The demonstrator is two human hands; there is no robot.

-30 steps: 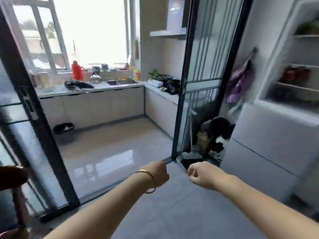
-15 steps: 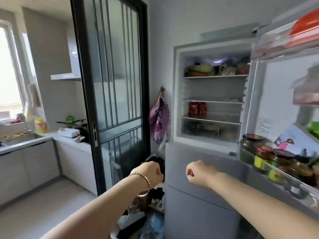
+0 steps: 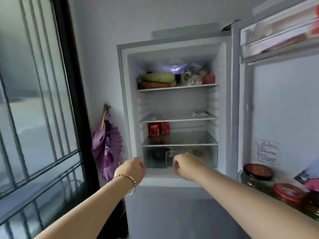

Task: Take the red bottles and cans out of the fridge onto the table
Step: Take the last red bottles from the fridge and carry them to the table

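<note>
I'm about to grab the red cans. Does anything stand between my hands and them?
Nothing visible does. The fridge door is open and the red cans stand at the left of a shelf, bare in front. The left hand and right hand are lower, holding nothing.

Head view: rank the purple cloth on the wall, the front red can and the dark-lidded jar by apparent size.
1. purple cloth
2. dark-lidded jar, though its nearness to the camera enlarges it
3. front red can

Your view is dim and bluish-grey; the brightest spot is the lamp glow (image 3: 174,68) high inside the fridge (image 3: 222,100). Motion blur smears the glass door (image 3: 34,100) at left, the wide lens bows the edges, and the jars (image 3: 257,178) look soft.
</note>
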